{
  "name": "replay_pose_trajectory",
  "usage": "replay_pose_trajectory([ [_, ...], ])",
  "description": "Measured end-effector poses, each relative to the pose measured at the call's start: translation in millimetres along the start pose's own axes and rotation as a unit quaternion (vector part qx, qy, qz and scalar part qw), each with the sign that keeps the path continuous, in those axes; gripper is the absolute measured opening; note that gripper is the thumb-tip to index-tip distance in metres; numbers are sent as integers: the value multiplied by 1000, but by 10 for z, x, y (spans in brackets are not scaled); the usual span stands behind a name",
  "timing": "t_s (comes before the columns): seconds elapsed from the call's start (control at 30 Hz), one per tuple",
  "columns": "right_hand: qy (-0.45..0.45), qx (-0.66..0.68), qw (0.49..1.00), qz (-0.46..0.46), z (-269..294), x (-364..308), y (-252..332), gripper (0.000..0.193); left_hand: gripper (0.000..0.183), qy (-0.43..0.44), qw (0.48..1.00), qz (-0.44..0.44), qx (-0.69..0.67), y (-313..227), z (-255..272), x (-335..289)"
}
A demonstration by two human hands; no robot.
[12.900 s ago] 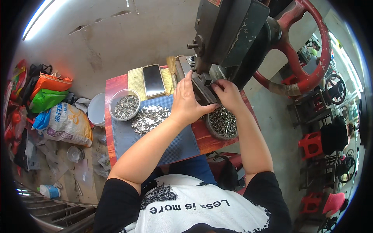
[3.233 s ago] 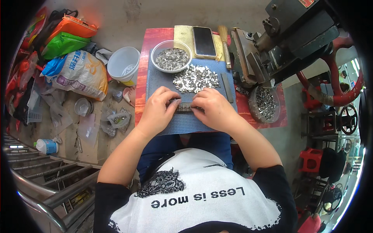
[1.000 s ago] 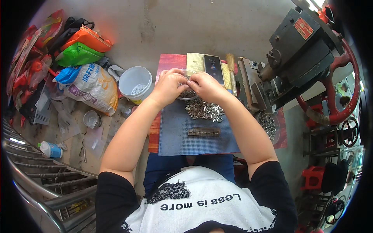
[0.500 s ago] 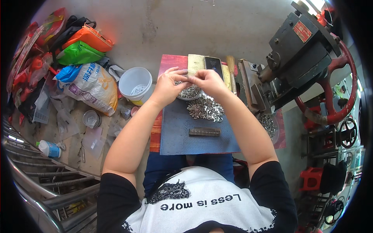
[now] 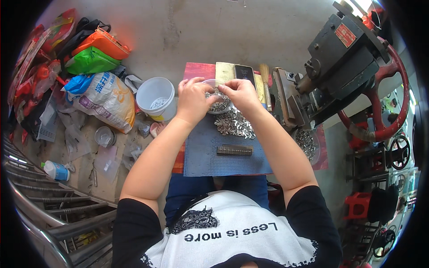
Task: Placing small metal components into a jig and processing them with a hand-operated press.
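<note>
A round clear tub of small silvery metal pieces stands at the far part of the blue ribbed mat. Over its left rim is my left hand, thumb and fingers apart, and I see nothing gripped there. Across the tub, my right hand has its thumb and forefinger pinched together; whatever is between them is too small to make out. A loose heap of the metal pieces lies right in front of the tub. Nearer to me a dark, notched metal block rests on the mat.
A phone on a yellow cloth and a brush lie behind my hands. To the right stands a dark press with a red handwheel, beside more metal pieces. A white bucket and bags are left.
My hands, close together half a second ago, have drawn apart over the tub. The left has turned and its thumb has opened away from the fingers, showing more of the tub.
</note>
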State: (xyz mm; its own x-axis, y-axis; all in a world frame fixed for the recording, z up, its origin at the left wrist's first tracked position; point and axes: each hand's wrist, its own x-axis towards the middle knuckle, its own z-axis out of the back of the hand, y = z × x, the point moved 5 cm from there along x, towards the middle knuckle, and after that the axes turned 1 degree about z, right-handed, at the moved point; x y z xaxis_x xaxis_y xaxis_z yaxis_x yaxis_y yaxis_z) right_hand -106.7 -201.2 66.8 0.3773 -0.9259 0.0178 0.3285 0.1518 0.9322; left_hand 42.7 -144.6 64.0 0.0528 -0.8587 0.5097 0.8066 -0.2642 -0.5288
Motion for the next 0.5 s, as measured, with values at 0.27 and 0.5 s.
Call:
replay_pose_trajectory([
  [0.27, 58, -89, 994, -18, -32, -23, -35, 19, 28, -45, 998, -19, 39, -41, 78, -32],
  [0.5, 105, -79, 990, -57, 8, -745, -125, 19, 11, -24, 984, 51, -169, -229, 303, -696],
])
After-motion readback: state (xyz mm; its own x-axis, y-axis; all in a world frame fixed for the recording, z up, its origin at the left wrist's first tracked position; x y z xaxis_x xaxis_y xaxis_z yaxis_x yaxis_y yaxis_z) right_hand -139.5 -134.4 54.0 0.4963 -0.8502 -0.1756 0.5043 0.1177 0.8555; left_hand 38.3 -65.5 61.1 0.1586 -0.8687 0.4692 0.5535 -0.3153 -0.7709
